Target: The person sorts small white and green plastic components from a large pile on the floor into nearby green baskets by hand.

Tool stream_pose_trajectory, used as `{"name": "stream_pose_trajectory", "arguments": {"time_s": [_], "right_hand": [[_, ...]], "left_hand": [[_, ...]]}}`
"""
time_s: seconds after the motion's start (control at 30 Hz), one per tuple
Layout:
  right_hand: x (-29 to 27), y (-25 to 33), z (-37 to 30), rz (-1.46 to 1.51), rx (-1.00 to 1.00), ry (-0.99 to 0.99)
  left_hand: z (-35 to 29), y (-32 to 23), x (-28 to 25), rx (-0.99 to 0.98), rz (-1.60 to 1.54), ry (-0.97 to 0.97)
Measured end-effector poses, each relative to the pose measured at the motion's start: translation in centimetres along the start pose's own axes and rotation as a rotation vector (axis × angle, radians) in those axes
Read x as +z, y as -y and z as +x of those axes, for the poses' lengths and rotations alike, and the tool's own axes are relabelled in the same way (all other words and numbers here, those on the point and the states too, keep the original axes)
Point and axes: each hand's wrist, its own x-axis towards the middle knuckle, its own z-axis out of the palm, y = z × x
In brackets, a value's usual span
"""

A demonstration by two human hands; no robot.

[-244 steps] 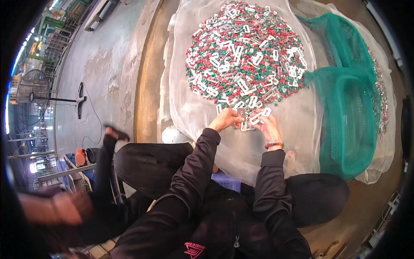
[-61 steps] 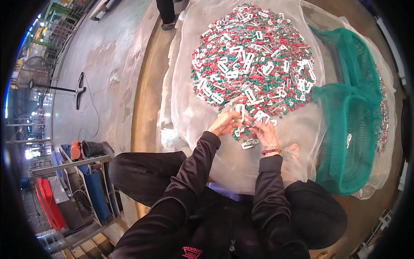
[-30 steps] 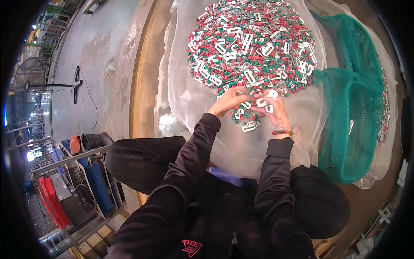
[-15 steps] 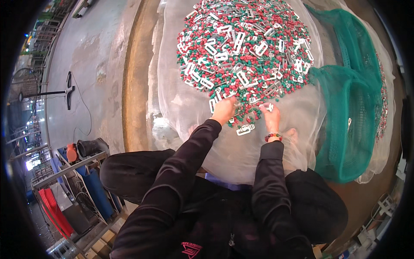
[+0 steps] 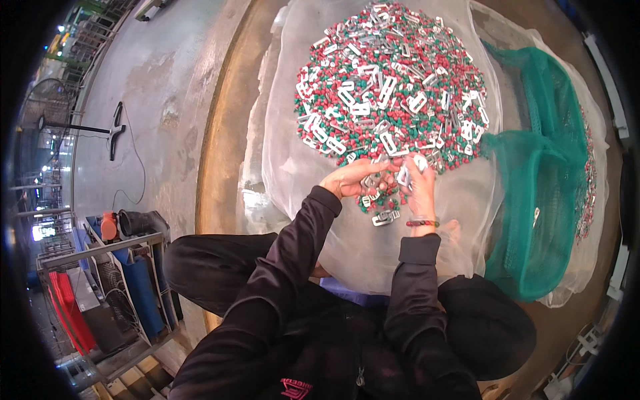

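Observation:
A heap of small red and green pebble-like pieces (image 5: 417,123) mixed with flat metal slider buckles (image 5: 388,143) lies in front of me on a sheer white mesh cloth (image 5: 353,250). At the heap's near edge, my right hand (image 5: 421,190) is closed on pale metal buckles (image 5: 404,176), held upright between fingers and thumb. My left hand (image 5: 353,177) reaches across from the left. Its fingers stretch out, and their tips come up to the buckles in my right hand. Below both hands, a few loose buckles (image 5: 385,217) lie among stray pebbles on the cloth.
On the right stand green mesh baskets (image 5: 523,220), with more mixed pieces (image 5: 587,180) on mesh beyond them. At left are a black T-shaped stand (image 5: 115,131) on the grey floor and a metal rack (image 5: 107,252) with blue and red items. My folded legs flank the cloth.
My left hand has moved right from the heap's edge, and its fingers have straightened toward my right hand. My right hand has turned upright with the buckles. The whole view has shifted slightly.

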Motion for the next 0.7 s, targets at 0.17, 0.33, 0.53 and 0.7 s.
{"name": "stream_pose_trajectory", "arguments": {"time_s": [0.17, 0.33, 0.53, 0.7], "right_hand": [[-2.6, -0.6, -0.2, 0.093, -0.001, 0.086], [-1.3, -0.1, -0.4, -0.202, 0.026, 0.153], [-3.6, -3.4, 0.5, 0.02, -0.017, -0.198], [-8.5, -3.9, -0.2, 0.298, 0.193, -0.15]], "left_hand": [[-1.3, -0.5, 1.3, 0.109, -0.126, 0.041], [-0.1, 0.0, 1.1, 0.115, -0.096, -0.087], [1.3, 0.9, -1.2, 0.084, 1.74, -1.032], [-0.4, 1.6, -6.4, -0.006, 1.34, -1.03]]}}
